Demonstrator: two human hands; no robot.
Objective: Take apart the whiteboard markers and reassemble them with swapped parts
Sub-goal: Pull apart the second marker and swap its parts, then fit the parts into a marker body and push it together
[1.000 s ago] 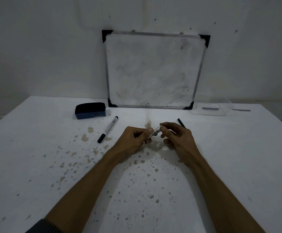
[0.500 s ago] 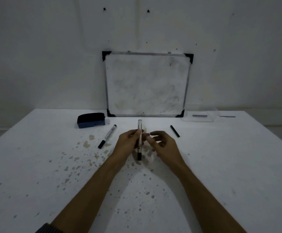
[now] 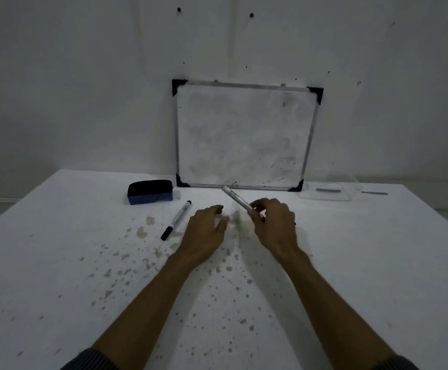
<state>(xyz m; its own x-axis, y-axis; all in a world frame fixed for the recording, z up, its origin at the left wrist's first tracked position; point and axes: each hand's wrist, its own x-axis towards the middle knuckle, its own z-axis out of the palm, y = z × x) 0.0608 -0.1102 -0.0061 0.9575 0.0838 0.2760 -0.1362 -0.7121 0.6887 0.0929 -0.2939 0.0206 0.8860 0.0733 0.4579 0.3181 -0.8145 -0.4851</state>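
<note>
**Right hand grips marker barrel, left hand loose beside it**

We see the right hand (image 3: 273, 225) closed around a marker barrel (image 3: 236, 198), pinched at its lower end; the barrel sticks out up and to the left of the grip, tilted, clear of the table (image 3: 57, 263). Its far end looks uncapped, though we can't tell for sure. The left hand (image 3: 204, 233) sits just left of the grip, fingers loosely curled; something pale shows at the fingertips, but it's too blurred to say whether they hold anything. A second marker (image 3: 176, 223), whole, black cap toward us, lies flat on the table left of the left hand, apart from it. Further left and behind, an eraser (image 3: 149, 191). Behind the grip a whiteboard (image 3: 244, 137) leans on the wall. Right of the board, a clear tray (image 3: 327, 192). A dark tip peeks out at the right edge of the right hand; unclear what.
</note>
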